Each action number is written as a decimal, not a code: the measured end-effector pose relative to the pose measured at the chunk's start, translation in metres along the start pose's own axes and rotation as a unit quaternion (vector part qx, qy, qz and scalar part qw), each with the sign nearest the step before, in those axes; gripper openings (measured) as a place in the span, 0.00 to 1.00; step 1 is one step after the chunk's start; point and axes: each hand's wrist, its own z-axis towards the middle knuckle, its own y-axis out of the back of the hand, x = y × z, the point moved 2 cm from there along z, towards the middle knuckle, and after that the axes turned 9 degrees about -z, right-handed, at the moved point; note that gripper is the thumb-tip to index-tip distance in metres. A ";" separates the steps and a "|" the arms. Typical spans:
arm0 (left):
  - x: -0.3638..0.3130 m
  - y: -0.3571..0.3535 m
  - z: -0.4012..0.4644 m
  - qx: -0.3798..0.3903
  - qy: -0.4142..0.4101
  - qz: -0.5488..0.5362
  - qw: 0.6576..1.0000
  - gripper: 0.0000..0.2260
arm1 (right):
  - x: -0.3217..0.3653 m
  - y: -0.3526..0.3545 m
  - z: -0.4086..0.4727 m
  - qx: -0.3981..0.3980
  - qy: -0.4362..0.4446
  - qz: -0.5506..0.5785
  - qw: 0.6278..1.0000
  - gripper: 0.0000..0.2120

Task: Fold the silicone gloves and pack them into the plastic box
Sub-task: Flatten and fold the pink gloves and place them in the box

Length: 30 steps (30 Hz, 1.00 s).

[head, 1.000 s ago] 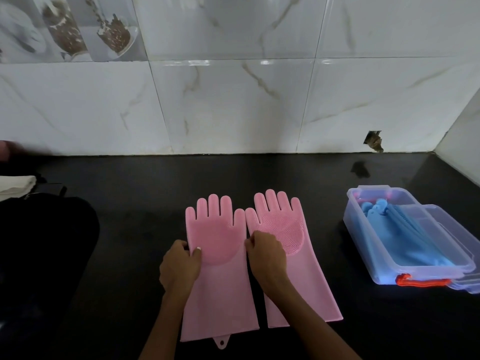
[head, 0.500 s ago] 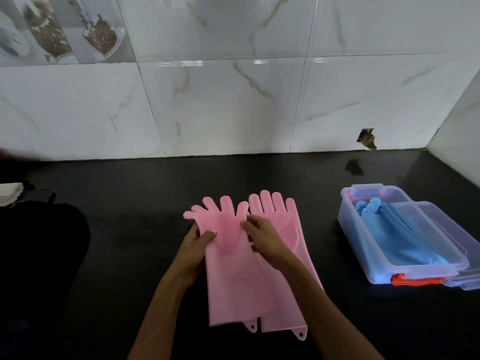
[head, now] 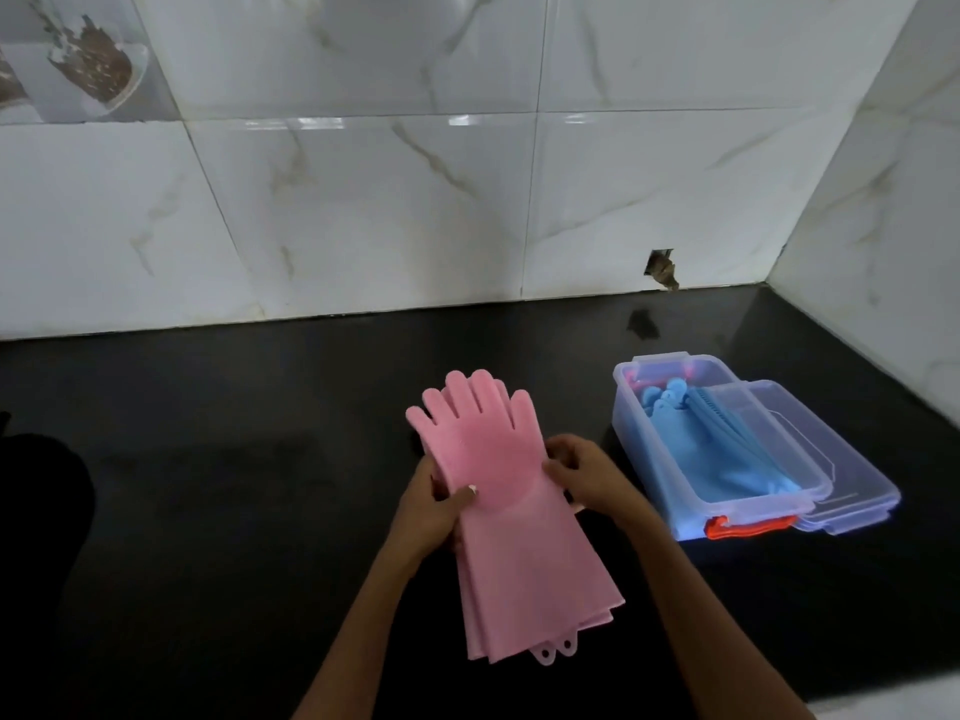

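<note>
Two pink silicone gloves (head: 511, 517) lie stacked one on the other on the black counter, fingers pointing away from me, cuffs toward me. My left hand (head: 434, 509) grips the stack's left edge at the palm, thumb on top. My right hand (head: 587, 475) holds the right edge at the same height, fingers curled on it. The clear plastic box (head: 649, 459) stands to the right, open, with folded blue gloves (head: 727, 454) inside and an orange latch at its near end.
The box's clear lid (head: 841, 485) leans against the box's right side. The black counter (head: 234, 485) ends at a white marble-tiled wall behind and on the right. A dark shape (head: 36, 537) sits at the left edge.
The two gloves lay side by side; the left one was lifted and laid over the right one. Both hands now hold the aligned stack at its sides.
</note>
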 end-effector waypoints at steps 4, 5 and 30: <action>0.006 0.004 0.006 -0.055 0.002 0.072 0.996 0.37 | -0.017 -0.010 -0.002 -0.059 -0.050 -0.020 0.997 0.07; 0.007 0.004 0.006 -0.072 0.004 0.087 0.994 0.36 | -0.018 -0.012 -0.001 -0.060 -0.060 -0.027 0.996 0.06; 0.010 -0.005 -0.015 -0.186 -0.075 0.268 0.942 0.07 | -0.017 -0.015 -0.010 -0.043 -0.092 -0.106 0.989 0.03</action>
